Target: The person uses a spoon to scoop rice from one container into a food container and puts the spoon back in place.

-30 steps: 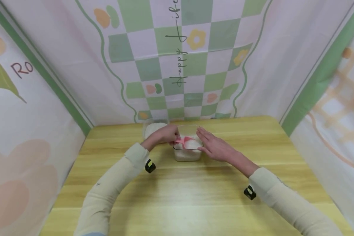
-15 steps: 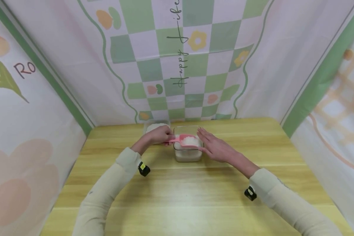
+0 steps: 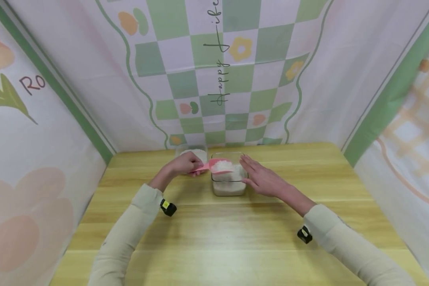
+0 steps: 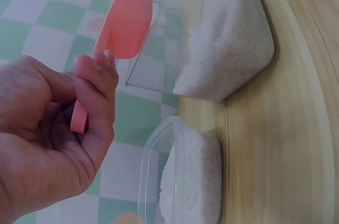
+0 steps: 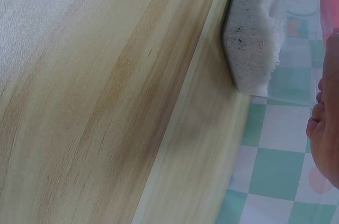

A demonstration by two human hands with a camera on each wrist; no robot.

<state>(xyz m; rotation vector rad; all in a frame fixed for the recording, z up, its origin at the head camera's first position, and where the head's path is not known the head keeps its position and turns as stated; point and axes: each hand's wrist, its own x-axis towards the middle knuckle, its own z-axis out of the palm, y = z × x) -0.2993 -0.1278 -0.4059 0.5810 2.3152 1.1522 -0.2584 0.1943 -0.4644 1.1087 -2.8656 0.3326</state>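
Note:
My left hand (image 3: pixel 183 163) grips the handle of a pink scoop (image 4: pixel 127 20), fingers curled round it. The scoop, with a heap of white rice-like grains (image 3: pixel 222 165) in it, is above the left side of a clear square glass container (image 3: pixel 229 181). More of the grains (image 4: pixel 235 44) partly fill that container, their surface sloping. On its right rim rests my right hand (image 3: pixel 263 179), fingers straight. Behind my left hand stands a clear plastic tub (image 4: pixel 179 123) holding similar grains, partly hidden in the head view.
Both containers stand near the back edge of a wooden table (image 3: pixel 214 238). A patterned cloth (image 3: pixel 207 79) hangs right behind it, and more cloth hangs at both sides.
The scoop has come up out of the grains, now heaped, and moved left with my left hand toward the glass container's left side. My right hand has stayed on the rim.

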